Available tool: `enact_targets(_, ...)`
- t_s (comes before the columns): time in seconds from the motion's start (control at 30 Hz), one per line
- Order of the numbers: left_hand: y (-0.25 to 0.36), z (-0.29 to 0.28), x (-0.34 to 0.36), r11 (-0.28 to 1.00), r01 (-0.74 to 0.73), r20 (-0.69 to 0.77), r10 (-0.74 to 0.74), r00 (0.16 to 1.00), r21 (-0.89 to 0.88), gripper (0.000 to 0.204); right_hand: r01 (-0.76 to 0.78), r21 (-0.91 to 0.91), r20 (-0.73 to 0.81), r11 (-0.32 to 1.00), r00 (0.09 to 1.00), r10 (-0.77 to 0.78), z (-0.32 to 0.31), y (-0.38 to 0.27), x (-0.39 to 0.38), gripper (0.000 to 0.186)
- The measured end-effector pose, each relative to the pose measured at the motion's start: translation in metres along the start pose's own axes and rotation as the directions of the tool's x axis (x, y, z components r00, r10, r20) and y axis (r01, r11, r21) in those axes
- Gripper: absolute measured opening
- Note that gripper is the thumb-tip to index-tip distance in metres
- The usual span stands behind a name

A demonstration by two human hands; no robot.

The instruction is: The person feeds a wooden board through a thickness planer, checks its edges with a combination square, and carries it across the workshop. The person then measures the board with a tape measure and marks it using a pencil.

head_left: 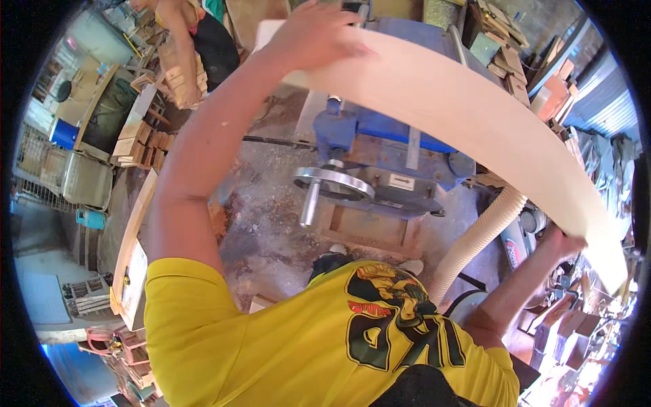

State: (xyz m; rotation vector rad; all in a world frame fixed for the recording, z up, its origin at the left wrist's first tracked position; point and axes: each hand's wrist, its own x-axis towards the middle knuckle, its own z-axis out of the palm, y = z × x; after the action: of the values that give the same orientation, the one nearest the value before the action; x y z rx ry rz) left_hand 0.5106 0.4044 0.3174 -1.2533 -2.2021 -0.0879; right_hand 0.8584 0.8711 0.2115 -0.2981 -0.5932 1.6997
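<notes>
Gripping a long pale wooden board (pixel 461 115) at both ends, a person in a yellow printed shirt (pixel 285 346) is holding it up across the upper right of the view, above a blue woodworking machine (pixel 380 129). The left hand (pixel 312 37) is lying over the board's far end near the top of the frame, its fingers curled down over the upper edge. The right hand (pixel 561 243) is clasping the board's lower edge near its other end at the right, though how far its fingers are wrapping around cannot be made out. Under the board, a round metal handwheel (pixel 333 183) with a jutting handle is standing out from the machine's side, and a ribbed cream dust hose (pixel 478 237) is running down from it toward the person's chest. Sawdust is covering the concrete floor (pixel 271 230). Stacks of cut wooden blocks (pixel 139 139) are sitting at the left, near another person (pixel 196 34) working at the top edge.
</notes>
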Motion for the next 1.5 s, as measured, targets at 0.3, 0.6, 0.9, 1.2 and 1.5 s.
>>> enact_targets(0.3, -0.119, -0.002, -0.143, 0.913, 0.406, 0.415, -0.379, 0.827, 0.024, 0.047, -0.382, -0.051, 0.158, 0.923, 0.909, 0.385, 0.103, 0.151, -0.105, 0.047)
enact_targets(0.6, -0.219, 0.055, -0.218, 0.797, 0.602, 0.586, -0.464, 0.665, -0.053, 0.049, -0.594, -0.216, 0.020, 0.775, 0.791, 0.611, 0.160, 0.290, -0.139, 0.035)
enact_targets(0.9, -0.341, 0.102, -0.219, 0.878, 0.477, 0.612, -0.361, 0.704, -0.031, 0.058, -0.163, -0.986, -0.067, 0.024, 0.534, 0.843, 0.177, 0.333, -0.154, 0.047)
enact_targets(1.2, -0.376, 0.115, -0.209, 0.791, 0.560, 0.756, -0.207, 0.622, -0.244, 0.049, 0.523, -0.636, 0.306, -0.568, 0.846, 0.436, 0.121, 0.324, -0.179, 0.056)
enact_targets(1.5, -0.248, 0.163, -0.057, 0.643, 0.494, 0.773, 0.260, 0.579, -0.586, 0.065, 0.287, -0.808, 0.001, -0.515, 0.874, 0.486, 0.156, 0.197, -0.236, 0.039)
